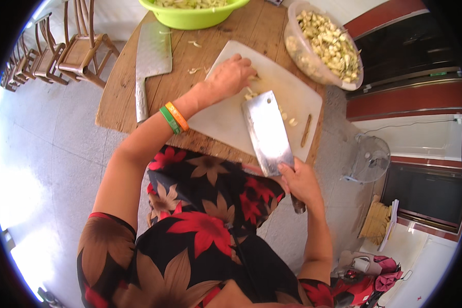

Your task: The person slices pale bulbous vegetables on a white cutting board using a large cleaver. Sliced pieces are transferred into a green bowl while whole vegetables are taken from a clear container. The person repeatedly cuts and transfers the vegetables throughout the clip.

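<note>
My right hand [302, 181] grips the dark handle of a cleaver [268, 133], its broad blade lying over the white cutting board [223, 119] near the board's front edge. On the board, beyond the blade, my left hand [233, 75] rests with fingers curled at some pale vegetable pieces [251, 94]; its fingertips are partly hidden, so I cannot tell whether it pinches a piece. A few pale slices [293, 122] lie to the right of the blade. A second cleaver [154, 50] lies on the wooden table [119, 96], left of the board.
A green basin [194, 17] of pale shredded pieces stands at the table's far edge. A translucent plastic basin [292, 42] full of cut pieces stands at the far right. Wooden chairs [82, 50] line the left wall; a fan [369, 158] stands at right.
</note>
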The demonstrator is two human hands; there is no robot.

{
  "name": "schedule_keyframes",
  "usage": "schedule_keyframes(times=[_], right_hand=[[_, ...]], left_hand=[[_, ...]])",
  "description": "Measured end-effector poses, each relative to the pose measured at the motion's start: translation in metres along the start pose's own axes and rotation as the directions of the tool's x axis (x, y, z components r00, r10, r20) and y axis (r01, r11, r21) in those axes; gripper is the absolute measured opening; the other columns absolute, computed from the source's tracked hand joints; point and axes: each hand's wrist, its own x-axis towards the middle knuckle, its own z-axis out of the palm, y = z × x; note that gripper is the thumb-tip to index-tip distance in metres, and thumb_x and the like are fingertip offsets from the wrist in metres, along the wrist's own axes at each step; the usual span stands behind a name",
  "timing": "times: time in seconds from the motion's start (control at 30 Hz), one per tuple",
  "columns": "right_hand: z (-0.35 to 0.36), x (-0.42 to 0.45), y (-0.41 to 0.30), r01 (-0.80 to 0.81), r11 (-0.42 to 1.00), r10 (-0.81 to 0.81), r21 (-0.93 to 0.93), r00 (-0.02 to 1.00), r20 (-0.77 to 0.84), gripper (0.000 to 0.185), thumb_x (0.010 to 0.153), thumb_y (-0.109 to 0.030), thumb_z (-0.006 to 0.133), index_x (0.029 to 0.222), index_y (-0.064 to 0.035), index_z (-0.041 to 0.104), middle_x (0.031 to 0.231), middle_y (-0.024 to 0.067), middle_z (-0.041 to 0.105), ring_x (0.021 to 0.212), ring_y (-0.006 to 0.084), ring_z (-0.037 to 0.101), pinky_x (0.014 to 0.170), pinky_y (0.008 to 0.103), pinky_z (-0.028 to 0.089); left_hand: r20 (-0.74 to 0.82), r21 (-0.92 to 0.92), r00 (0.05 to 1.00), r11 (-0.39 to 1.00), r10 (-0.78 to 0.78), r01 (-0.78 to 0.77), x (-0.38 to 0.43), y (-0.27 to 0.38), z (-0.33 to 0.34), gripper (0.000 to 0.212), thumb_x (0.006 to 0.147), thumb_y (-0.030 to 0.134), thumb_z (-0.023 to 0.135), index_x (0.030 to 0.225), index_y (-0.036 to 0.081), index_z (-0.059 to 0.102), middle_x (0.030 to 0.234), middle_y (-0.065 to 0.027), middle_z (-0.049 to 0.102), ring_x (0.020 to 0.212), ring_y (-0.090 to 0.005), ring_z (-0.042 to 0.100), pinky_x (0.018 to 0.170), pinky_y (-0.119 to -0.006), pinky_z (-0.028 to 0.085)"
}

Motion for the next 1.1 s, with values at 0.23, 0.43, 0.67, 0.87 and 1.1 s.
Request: schedule_keyframes(times=[0.23,0.43,0.67,0.87,1.1], right_hand=[[0.0,-0.003,0.005,-0.01,0.996,0.01,0.087,1.0,0.002,0.022,0.105,-0.02,0.062,0.1,0.0014,0.062,0.066,-0.0012,0.055,0.052,0.0078,0.05,0.049,0.0273,0.042],[0.006,-0.003,0.007,-0.001,0.993,0.002,0.12,1.0,-0.009,0.018,0.105,-0.018,0.061,0.102,-0.0002,0.062,0.066,-0.0023,0.054,0.052,0.0074,0.05,0.048,0.0268,0.042],[0.013,0.013,-0.003,0.132,0.99,-0.137,-0.053,0.986,-0.099,0.023,0.102,-0.018,0.064,0.099,0.0047,0.062,0.065,0.013,0.061,0.052,0.0182,0.057,0.053,0.0355,0.047],[0.032,0.03,-0.044,0.428,0.829,-0.48,-0.36,0.875,-0.066,0.029,0.102,-0.021,0.066,0.092,0.005,0.058,0.07,0.0252,0.062,0.057,0.0348,0.058,0.058,0.0423,0.047],[0.037,0.023,-0.062,0.459,0.674,-0.526,-0.579,0.848,0.059,0.027,0.101,-0.019,0.062,0.085,0.0013,0.054,0.066,0.025,0.061,0.062,0.0462,0.063,0.058,0.0538,0.049]], left_hand=[[-0.058,0.084,0.994,0.992,0.094,-0.089,-0.004,0.004,0.004,0.02,0.083,-0.001,0.062,0.102,0.003,0.066,0.124,-0.0139,0.061,0.121,-0.0329,0.055,0.1,-0.043,0.051],[-0.15,-0.004,0.989,1.0,0.01,-0.011,-0.056,0.004,-0.011,0.019,0.081,-0.003,0.066,0.098,0.003,0.063,0.116,-0.0128,0.062,0.106,-0.0335,0.057,0.088,-0.044,0.051],[-0.175,-0.161,0.984,0.984,0.044,-0.072,-0.116,0.069,-0.02,0.041,0.077,-0.008,0.064,0.116,0.004,0.065,0.118,-0.0168,0.059,0.114,-0.038,0.059,0.096,-0.044,0.053],[-0.154,-0.155,0.982,0.979,0.108,-0.132,-0.129,0.081,-0.015,0.044,0.071,-0.004,0.064,0.116,-0.003,0.063,0.124,-0.0181,0.057,0.119,-0.0395,0.056,0.101,-0.044,0.051],[-0.153,-0.189,0.986,0.978,0.062,-0.091,-0.134,0.077,-0.015,0.04,0.074,0.004,0.063,0.113,-0.005,0.061,0.121,-0.0168,0.056,0.119,-0.0356,0.055,0.097,-0.042,0.053]])
